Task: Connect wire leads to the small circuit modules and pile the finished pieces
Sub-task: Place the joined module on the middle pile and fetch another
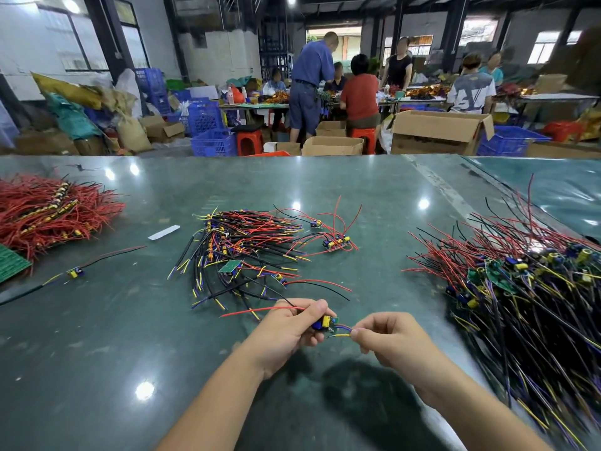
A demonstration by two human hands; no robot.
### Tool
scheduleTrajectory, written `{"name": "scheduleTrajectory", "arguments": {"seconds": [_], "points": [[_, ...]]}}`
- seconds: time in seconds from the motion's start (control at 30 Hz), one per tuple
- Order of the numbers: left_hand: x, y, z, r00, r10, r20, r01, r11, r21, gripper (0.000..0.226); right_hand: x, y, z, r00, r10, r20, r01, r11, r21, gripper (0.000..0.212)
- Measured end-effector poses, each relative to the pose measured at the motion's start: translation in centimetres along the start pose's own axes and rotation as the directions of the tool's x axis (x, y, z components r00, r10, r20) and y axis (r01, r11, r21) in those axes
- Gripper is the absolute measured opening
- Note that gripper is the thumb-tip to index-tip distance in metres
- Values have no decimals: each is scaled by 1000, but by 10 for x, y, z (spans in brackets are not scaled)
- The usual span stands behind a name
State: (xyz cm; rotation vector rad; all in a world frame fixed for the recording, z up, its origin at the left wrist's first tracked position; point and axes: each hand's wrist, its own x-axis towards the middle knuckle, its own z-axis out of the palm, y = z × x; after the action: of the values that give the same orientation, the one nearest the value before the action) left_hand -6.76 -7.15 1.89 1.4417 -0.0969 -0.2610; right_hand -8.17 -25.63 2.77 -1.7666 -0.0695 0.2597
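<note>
The left hand (286,330) grips the circuit module (323,322) above the table (97,336), its yellow lead (340,335) running rightward into the right hand (387,340), apparently pinched at the fingertips.

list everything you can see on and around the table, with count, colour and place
table: one, dark green, glossy, fills the foreground
red wire pile: one, red, far left
middle wire pile: one, black, red, yellow, blue, table centre
right pile: one, modules with black, red, yellow leads, right edge
lone module: one, yellow and blue, wired, left of centre
white strip: one, white, left of middle pile
green board: one, green, left edge
held module: one, blue and yellow, between the hands
cardboard boxes: several, brown, floor beyond the table
people: about seven, at far tables
left hand: grips held module
right hand: pinches its yellow lead
</note>
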Motion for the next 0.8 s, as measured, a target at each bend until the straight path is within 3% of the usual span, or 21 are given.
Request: {"name": "scheduleTrajectory", "arguments": {"seconds": [0.13, 0.2, 0.3, 0.4, 0.53, 0.63, 0.7, 0.8], "points": [[-1, -2, 3, 999, 17, 28, -17, 1000, 15, 16, -1, 2, 3, 996, -58, -73, 53, 996, -68, 23], [-2, -3, 4, 997, 73, 34, -77, 991, 107, 8, -1, 2, 2, 996, -70, -54, 65, 994, -89, 26], [-3, -6, 4, 992, 116, 42, -122, 974, 194, 9, -3, 1, -4, 998, -53, 32, 54, 998, -39, 32], [-5, -3, 2, 993, 21, 116, -33, 995, 99, 12, -2, 0, -11, 990, -23, 141, 25, 1000, -11, 35], [-8, 1, -3, 973, -65, 220, 26, 984, 175, 10, -1, -4, -23, 925, 75, 371, -18, 988, -155, 30], [-8, 1, -5, 975, -103, 195, 70, 983, 167, 12, 0, -3, -26, 932, 65, 357, 47, 954, -297, 26], [-6, 1, -10, 985, -119, 124, 106, 988, 109, 12, 2, 1, -27, 960, -9, 281, 144, 875, -463, 31], [-4, 1, -21, 983, -178, 41, 178, 984, 7, 15, 2, 10, -28, 972, -134, 194, 235, 615, -753, 44]]}}
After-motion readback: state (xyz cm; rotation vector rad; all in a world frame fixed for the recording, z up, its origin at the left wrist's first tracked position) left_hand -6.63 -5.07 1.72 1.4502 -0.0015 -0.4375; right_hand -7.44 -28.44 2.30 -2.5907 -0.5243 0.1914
